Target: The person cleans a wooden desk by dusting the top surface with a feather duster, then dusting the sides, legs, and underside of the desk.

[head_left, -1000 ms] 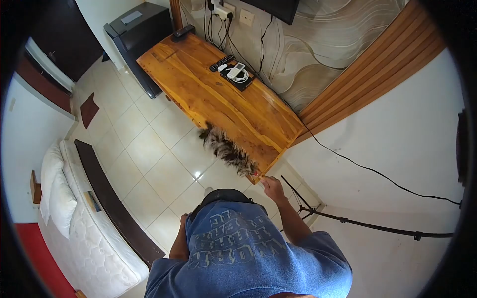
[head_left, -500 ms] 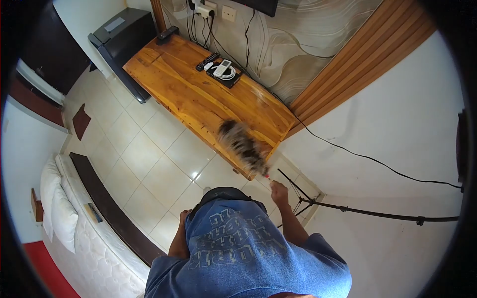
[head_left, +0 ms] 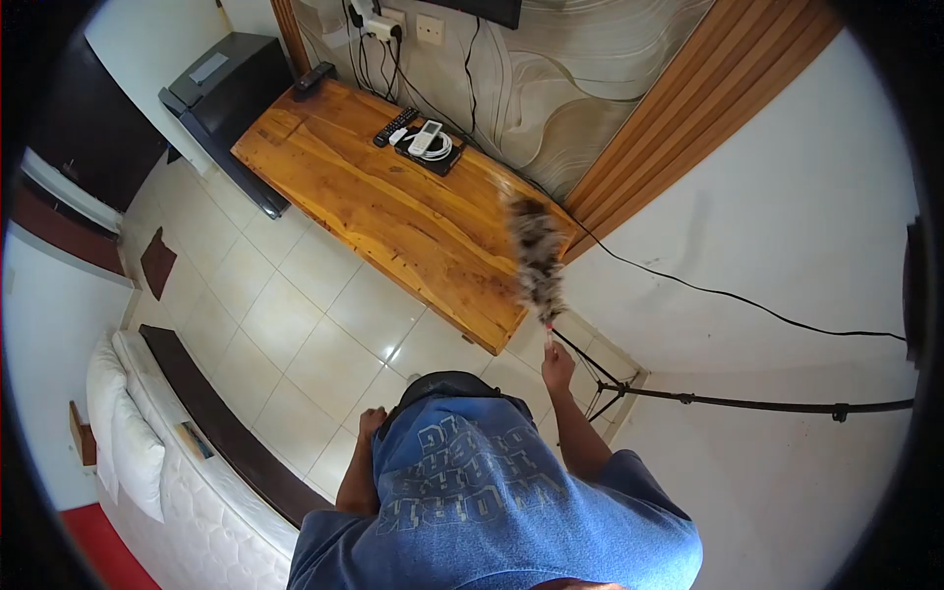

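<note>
My right hand (head_left: 558, 367) is closed round the handle of a feather duster (head_left: 538, 258). The duster's brown and grey feathers point away from me, over the near right end of a wooden table (head_left: 393, 221). Its tip is blurred by motion. Whether the feathers touch the tabletop is hard to tell. Beside my left hip, my left hand (head_left: 372, 423) is curled closed, with nothing visible in it.
Along the table's back lie a remote control (head_left: 396, 127), a black box (head_left: 433, 152) with a white controller and cable, and a black device (head_left: 315, 79). A dark fridge (head_left: 221, 108) stands far left. A tripod (head_left: 621, 387) is at right, a bed (head_left: 202, 482) at left.
The feather duster has swung to the right and away from me, from the table's front edge toward its right end. My left hand shows a little more beside my hip.
</note>
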### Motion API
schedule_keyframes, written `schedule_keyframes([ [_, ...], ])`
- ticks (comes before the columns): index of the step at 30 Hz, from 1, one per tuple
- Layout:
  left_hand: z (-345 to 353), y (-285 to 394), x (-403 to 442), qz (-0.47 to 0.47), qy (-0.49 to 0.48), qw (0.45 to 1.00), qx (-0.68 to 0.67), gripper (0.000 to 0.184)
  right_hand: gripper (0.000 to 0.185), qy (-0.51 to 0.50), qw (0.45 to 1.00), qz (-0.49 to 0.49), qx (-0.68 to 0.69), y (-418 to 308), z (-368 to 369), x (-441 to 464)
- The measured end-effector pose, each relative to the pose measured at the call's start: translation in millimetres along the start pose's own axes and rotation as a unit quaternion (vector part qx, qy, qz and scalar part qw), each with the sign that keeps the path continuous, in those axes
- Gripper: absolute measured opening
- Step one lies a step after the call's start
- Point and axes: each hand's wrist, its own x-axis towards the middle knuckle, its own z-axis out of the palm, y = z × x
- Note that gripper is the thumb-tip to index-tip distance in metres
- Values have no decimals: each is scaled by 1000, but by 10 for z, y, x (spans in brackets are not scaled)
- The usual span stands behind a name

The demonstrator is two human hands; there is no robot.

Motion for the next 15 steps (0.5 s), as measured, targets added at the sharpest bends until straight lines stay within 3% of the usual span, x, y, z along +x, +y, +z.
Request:
schedule_keyframes([
  [1,-2,142,22,3,-14,999,-39,36,29,18,996,83,-9,-48,48,8],
  [5,66,1344,-227,121,-105,986,-51,34,29,27,990,-111,80,-128,619,-5],
  [7,231,1864,-313,184,-148,971,-45,38,22,-93,990,-93,47,-389,828,-101],
  [8,323,2151,-417,201,-165,965,-47,40,17,-214,968,26,132,-596,859,-136],
  [9,437,2323,-421,193,-179,963,-53,41,13,-327,909,145,214,-809,866,-181],
  [12,776,2664,-492,150,-219,957,-117,35,19,-338,872,117,335,-1073,1045,-312],
  [15,955,2762,-562,190,-220,956,-50,25,15,-351,881,36,314,-1231,945,-306],
])
